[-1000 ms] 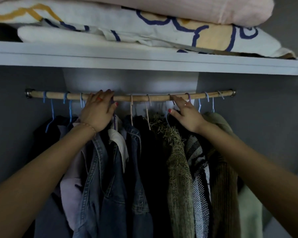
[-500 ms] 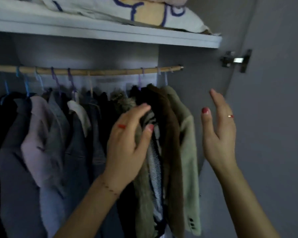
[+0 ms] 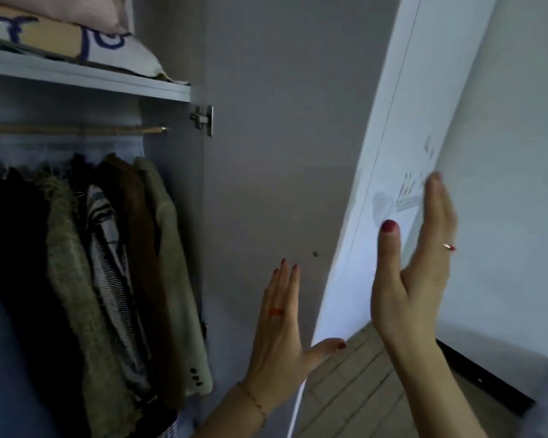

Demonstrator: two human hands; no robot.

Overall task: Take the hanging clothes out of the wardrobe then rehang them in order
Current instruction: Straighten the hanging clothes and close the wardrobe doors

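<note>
Several garments hang from a wooden rail (image 3: 76, 130) at the left: a fuzzy olive jacket (image 3: 76, 263), a striped black-and-white top (image 3: 108, 248), a brown coat (image 3: 136, 235) and a pale green blazer (image 3: 174, 263). The open wardrobe door (image 3: 266, 153) fills the middle of the view. My left hand (image 3: 282, 336) is flat with straight fingers against the door's grey inner face. My right hand (image 3: 415, 273) is also flat, its fingers upright at the door's white outer edge (image 3: 377, 184). Neither hand holds anything, and both are away from the clothes.
A white shelf (image 3: 108, 82) above the rail carries folded patterned bedding (image 3: 60, 39). A metal hinge (image 3: 203, 120) joins the door to the cabinet side. Wooden floor (image 3: 355, 384) shows below the door, with a dark skirting strip (image 3: 487, 390) along the white wall.
Both hands left the rail and the clothes and moved right to the door. The view swung right, so most of the hanging clothes are now out of frame.
</note>
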